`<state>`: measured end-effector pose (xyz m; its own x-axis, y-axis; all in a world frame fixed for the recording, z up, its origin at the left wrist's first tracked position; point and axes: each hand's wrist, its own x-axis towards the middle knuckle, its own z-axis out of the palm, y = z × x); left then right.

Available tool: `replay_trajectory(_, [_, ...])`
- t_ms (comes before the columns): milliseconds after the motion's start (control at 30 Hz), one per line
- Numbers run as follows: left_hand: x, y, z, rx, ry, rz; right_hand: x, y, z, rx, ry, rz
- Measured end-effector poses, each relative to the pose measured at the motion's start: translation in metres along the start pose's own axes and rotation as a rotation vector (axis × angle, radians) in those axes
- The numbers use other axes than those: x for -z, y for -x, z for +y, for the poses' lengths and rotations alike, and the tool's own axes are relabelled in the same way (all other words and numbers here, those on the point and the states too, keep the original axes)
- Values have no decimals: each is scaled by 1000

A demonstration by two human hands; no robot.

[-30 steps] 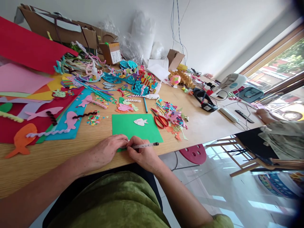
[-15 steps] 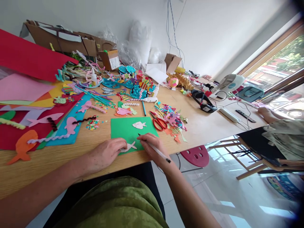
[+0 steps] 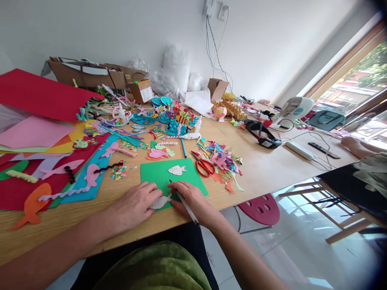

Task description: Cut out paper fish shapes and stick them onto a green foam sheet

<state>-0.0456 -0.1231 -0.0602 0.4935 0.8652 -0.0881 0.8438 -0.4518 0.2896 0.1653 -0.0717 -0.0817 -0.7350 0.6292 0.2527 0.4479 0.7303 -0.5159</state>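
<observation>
A green sheet (image 3: pixel 154 171) lies at the table's front edge. On its upper part rests a white fish cutout (image 3: pixel 177 170) with drawn lines. A second, greyish-white fish cutout (image 3: pixel 159 202) lies low on the sheet, between my hands. My left hand (image 3: pixel 142 201) is closed, its fingertips pressing this lower fish at its left end. Held in my right hand (image 3: pixel 190 201) is a clear-barrelled pen (image 3: pixel 188 208), its dark end up by the index finger. The right fingers sit at the lower fish's tail and partly hide it.
Red-handled scissors (image 3: pixel 204 166) and colourful paper scraps (image 3: pixel 220 155) lie right of the sheet. A teal marker (image 3: pixel 184 148) lies behind it. Left are coloured sheets (image 3: pixel 57 94) and an orange fish (image 3: pixel 36 203). A black headset (image 3: pixel 263 135) and another person's arm (image 3: pixel 353 146) are farther right.
My right hand and pen have shifted left, closer to the lower fish's tail. My left fingers have slid back, showing more of that fish. The whole view has tilted up slightly.
</observation>
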Motion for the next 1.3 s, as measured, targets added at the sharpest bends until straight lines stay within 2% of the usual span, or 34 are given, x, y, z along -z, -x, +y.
replay_trajectory(200, [-1, -7, 0, 28, -47, -27, -3, 0, 1, -21, -23, 40])
replay_trajectory(367, [-1, -8, -1, 22, 11, -1, -2, 1, -2, -18, -28, 66])
replay_trajectory(500, [1, -8, -2, 27, 197, 19, -2, -2, -5, -5, -36, 60])
replay_trajectory(600, [8, -10, -9, 46, 349, -43, 0, -7, -3, -9, -84, 72])
replay_trajectory(700, [21, -17, -22, 88, 531, -40, 8, -12, 1, -13, -149, 220])
replay_trajectory(800, [41, -33, -38, 138, 636, 104, 15, -12, 4, -24, -168, 353])
replay_trajectory(867, [52, -49, -46, 117, 558, 190, 15, -9, 2, -25, -142, 328])
replay_trajectory(933, [58, -68, -51, 119, 547, 209, 12, -3, -3, -33, -106, 248])
replay_trajectory(1067, [51, -104, -53, 131, 509, 214, 3, 9, -13, -79, -20, 120])
replay_trajectory(1200, [35, -125, -56, 134, 413, 203, 0, 17, -13, -81, 47, 130])
replay_trajectory(1300, [29, -128, -58, 119, 310, 187, 1, 19, -10, -69, 45, 140])
